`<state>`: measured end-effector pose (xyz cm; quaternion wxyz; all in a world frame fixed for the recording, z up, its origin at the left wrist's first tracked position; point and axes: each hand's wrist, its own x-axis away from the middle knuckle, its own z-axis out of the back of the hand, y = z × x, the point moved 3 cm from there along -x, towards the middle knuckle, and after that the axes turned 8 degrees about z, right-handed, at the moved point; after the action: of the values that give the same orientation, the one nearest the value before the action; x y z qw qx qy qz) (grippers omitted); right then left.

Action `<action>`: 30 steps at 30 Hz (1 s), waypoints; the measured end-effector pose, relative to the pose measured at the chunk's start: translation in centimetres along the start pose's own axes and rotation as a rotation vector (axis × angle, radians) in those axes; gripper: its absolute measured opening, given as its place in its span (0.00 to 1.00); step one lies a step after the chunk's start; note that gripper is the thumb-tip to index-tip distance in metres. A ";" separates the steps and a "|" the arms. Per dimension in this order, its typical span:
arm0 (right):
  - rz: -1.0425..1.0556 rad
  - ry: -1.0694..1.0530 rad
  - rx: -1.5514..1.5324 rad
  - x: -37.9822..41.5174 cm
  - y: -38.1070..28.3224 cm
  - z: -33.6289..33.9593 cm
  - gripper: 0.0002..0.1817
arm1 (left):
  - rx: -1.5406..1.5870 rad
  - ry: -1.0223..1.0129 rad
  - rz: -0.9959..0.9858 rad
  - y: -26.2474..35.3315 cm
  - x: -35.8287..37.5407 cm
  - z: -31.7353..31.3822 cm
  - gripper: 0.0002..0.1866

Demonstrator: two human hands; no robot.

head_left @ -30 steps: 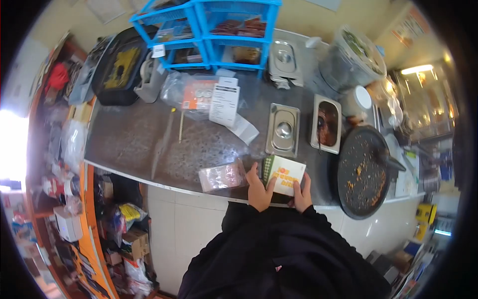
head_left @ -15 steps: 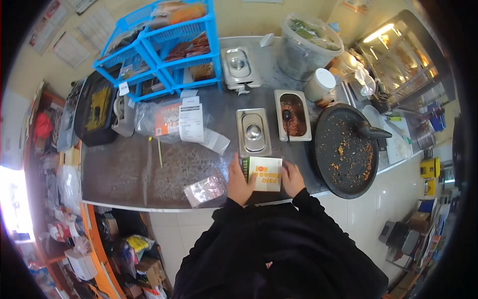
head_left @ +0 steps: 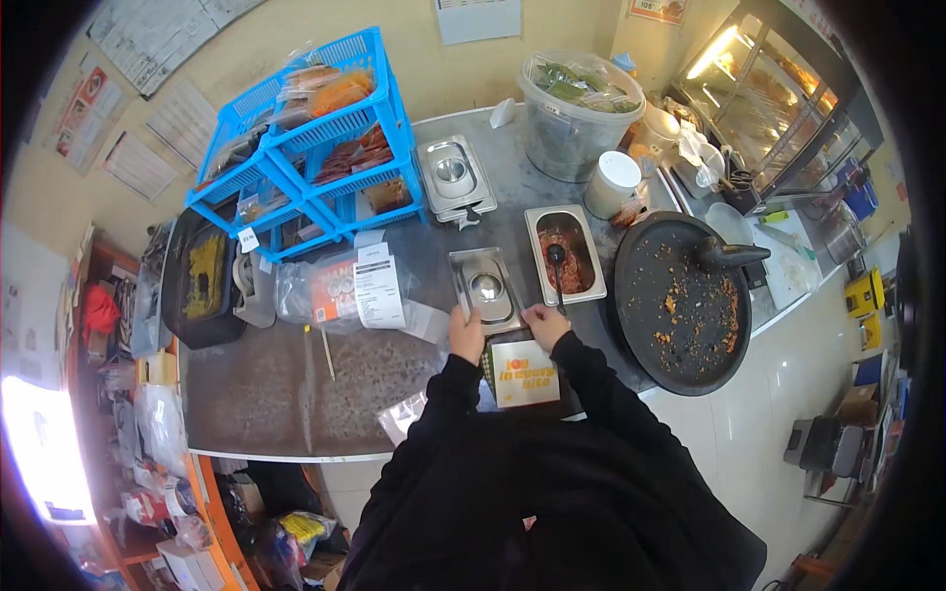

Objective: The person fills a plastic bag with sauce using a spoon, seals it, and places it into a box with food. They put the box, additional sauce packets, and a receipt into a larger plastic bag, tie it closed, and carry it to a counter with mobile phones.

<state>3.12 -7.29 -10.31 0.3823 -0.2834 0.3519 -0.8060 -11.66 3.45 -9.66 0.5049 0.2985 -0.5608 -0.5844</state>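
A lidded steel food pan (head_left: 485, 288) stands on the worktop in front of me, and both of my hands are at its near end. The fingers of my left hand (head_left: 466, 335) are closed at its near left corner. My right hand (head_left: 545, 326) pinches at the near right corner. Just below the pan, between my forearms, lies a white carton (head_left: 525, 374) with orange and yellow lettering and a green checked side. Neither hand touches this carton. Right of the lidded pan is an uncovered steel pan (head_left: 566, 256) of reddish minced food with a black-handled spoon in it.
A big dark stone mortar (head_left: 680, 305) with a pestle (head_left: 734, 254) stands on the right. Blue stacked baskets (head_left: 325, 148), a receipt (head_left: 378, 288) on plastic bags and another lidded pan (head_left: 455, 177) are behind. A clear packet (head_left: 401, 414) lies at the left front edge.
Both hands have left the sides of the carton and moved forward to the lidded steel pan. The carton stays on the worktop. My view has tilted upward.
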 end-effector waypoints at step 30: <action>0.181 0.407 0.069 -4.3 0.2 14.1 0.16 | 0.298 -0.692 0.301 8.4 3.4 -8.1 0.30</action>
<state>15.79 -8.83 -2.91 0.3837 -0.0687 0.4181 -0.8205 -3.17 -1.41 -2.44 0.3175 0.0689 -0.8136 -0.4821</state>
